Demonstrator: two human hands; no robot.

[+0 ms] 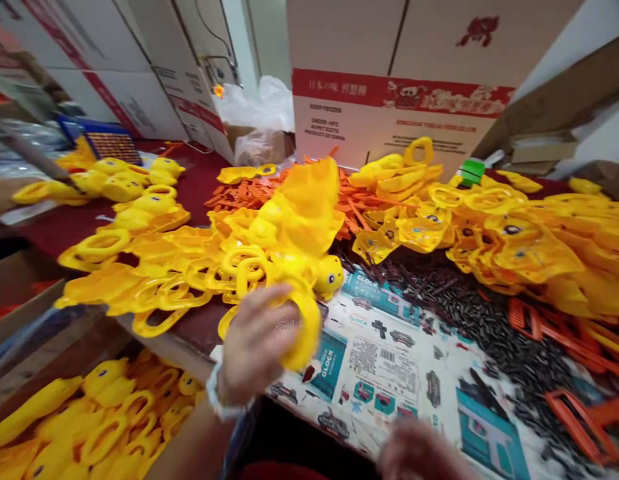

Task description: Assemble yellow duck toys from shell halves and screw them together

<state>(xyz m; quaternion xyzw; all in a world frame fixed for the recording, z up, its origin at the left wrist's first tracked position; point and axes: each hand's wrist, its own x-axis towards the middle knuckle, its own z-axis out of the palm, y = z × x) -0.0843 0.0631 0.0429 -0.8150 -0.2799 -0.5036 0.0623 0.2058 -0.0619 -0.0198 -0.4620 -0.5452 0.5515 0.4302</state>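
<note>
Below, a cardboard box [19, 313] holds yellow duck toys [104, 413].

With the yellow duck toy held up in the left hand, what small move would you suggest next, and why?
Probably bring the right hand up to steady the yellow duck toy. The left hand grips only its ring handle, so the body hangs out above the printed sheet, while the right hand sits low, blurred and seemingly empty at the frame's bottom edge.

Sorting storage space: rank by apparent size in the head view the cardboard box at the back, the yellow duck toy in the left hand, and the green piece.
1. cardboard box, largest.
2. yellow duck toy, held by the left hand; nearness to the camera inflates it.
3. green piece, smallest.
</note>
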